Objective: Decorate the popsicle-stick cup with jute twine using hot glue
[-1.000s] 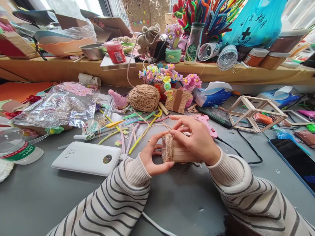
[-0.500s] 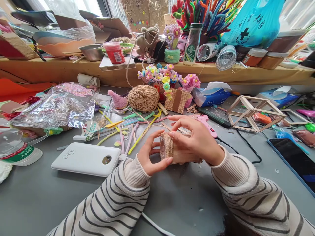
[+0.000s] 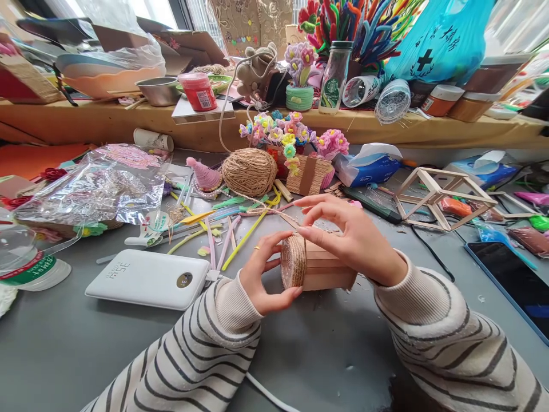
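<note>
A small holder made of wooden sticks point(image 3: 328, 270) lies on its side just above the grey table point(image 3: 64, 349); its left end is wrapped in brown twine. My left hand point(image 3: 261, 274) grips that twine-wrapped end between thumb and fingers. My right hand point(image 3: 351, 237) rests over the top of the holder, its fingertips pinching the twine strand point(image 3: 266, 210) against the wrap. The strand runs back to a ball of twine point(image 3: 249, 171) behind my hands.
A white power bank point(image 3: 148, 278) lies at the left, with pipe cleaners point(image 3: 227, 229) scattered behind it. A wooden stick frame point(image 3: 444, 194), a black cable and a dark tablet point(image 3: 514, 280) are at the right. Pipe-cleaner flowers point(image 3: 291, 137) and a cluttered wooden shelf point(image 3: 107, 117) stand behind.
The holder has lifted and tilted slightly, showing more of its side. My right fingers moved left over the twine wrap. The left hand kept its grip.
</note>
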Available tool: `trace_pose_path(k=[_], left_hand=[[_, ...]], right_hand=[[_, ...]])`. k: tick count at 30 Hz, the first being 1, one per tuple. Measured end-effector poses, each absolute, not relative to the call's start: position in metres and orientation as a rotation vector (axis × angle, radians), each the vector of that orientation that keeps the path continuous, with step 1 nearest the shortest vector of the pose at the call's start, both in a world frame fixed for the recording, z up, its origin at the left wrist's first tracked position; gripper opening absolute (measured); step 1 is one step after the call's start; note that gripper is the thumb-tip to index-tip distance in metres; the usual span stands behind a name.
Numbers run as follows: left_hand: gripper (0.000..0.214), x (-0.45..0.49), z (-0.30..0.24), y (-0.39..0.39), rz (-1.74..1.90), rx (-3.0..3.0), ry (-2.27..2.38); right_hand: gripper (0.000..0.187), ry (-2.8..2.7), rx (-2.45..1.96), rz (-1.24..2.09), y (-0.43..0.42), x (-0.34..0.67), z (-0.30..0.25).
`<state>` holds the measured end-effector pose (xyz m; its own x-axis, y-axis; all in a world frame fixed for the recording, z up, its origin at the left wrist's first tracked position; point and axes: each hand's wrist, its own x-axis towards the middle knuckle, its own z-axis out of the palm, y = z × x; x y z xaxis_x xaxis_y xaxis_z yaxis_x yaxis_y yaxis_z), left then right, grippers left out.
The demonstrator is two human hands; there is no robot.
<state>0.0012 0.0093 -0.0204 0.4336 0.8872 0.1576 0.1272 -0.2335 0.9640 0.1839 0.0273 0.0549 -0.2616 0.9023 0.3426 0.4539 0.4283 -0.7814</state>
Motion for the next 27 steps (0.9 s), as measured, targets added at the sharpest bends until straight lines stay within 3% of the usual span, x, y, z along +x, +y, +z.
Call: trace_pose_path(k=[10, 18, 27], left_hand=[[0.080, 0.0044, -0.0242, 0.0085, 0.989, 1.691, 0.859], [0.081, 0.0035, -0.0243, 0.0105, 0.957, 1.734, 0.799], [0.082, 0.0018, -0.0251, 0.0112, 0.902, 1.683, 0.767]], right_hand=[[0.007, -1.955, -1.169, 0.875, 0.0321, 0.1859, 0.0525], [0.013, -1.681, -1.141, 1.332, 0.0362, 0.1875, 0.0466], [0.015, -1.611, -1.138, 1.393, 0.0371, 0.1902, 0.0486]])
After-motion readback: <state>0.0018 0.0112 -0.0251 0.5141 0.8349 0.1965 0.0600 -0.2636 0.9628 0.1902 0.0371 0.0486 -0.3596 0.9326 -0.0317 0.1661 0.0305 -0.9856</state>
